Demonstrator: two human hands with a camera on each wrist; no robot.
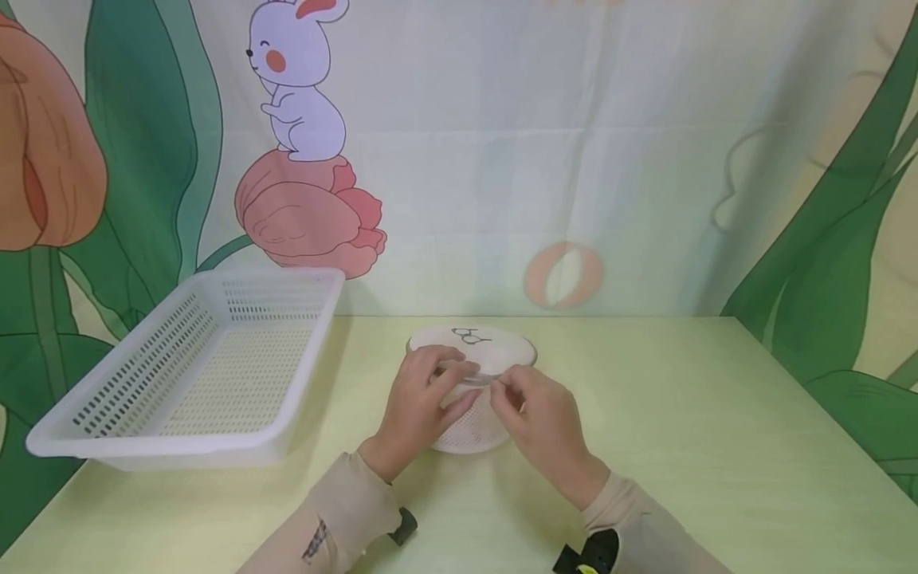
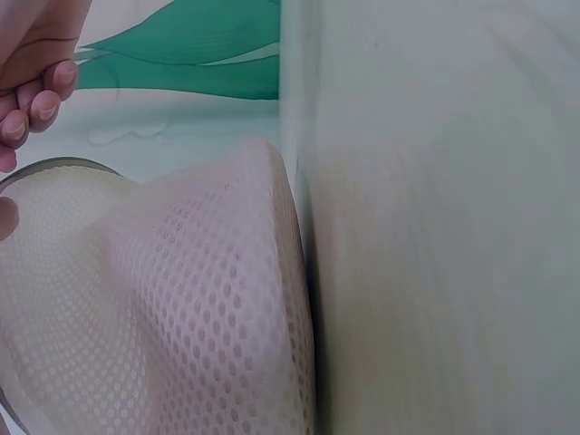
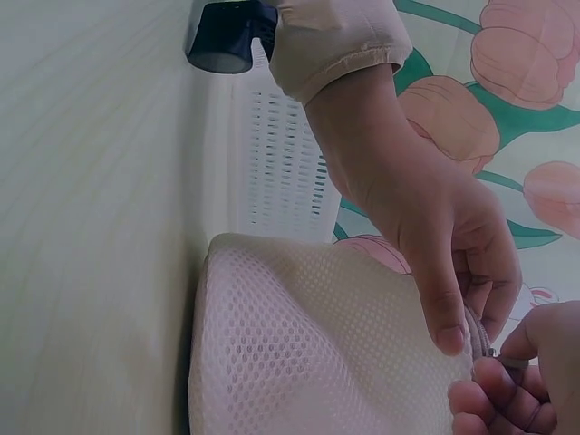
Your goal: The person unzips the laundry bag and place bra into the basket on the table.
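Note:
A white-pink mesh laundry bag (image 1: 469,434) stands on the table, its round pale top (image 1: 502,343) bearing a small dark line drawing. My left hand (image 1: 419,402) holds the bag's upper edge, thumb on the near side and fingers behind, as the right wrist view shows. Along that edge runs a grey zipper (image 3: 478,331). With thumb and curled fingers, my right hand (image 1: 541,418) pinches the zipper pull (image 3: 514,363) close to the left fingertips. In the left wrist view the bag's mesh side (image 2: 213,299) fills the middle, and the right hand's curled fingertips show at upper left.
A white plastic basket (image 1: 287,422) with slotted walls sits on the left of the pale yellow-green table (image 1: 681,446). Behind the table hangs a printed cloth (image 1: 459,199) with a rabbit, tulips and leaves. Dark straps (image 1: 598,550) are on both wrists.

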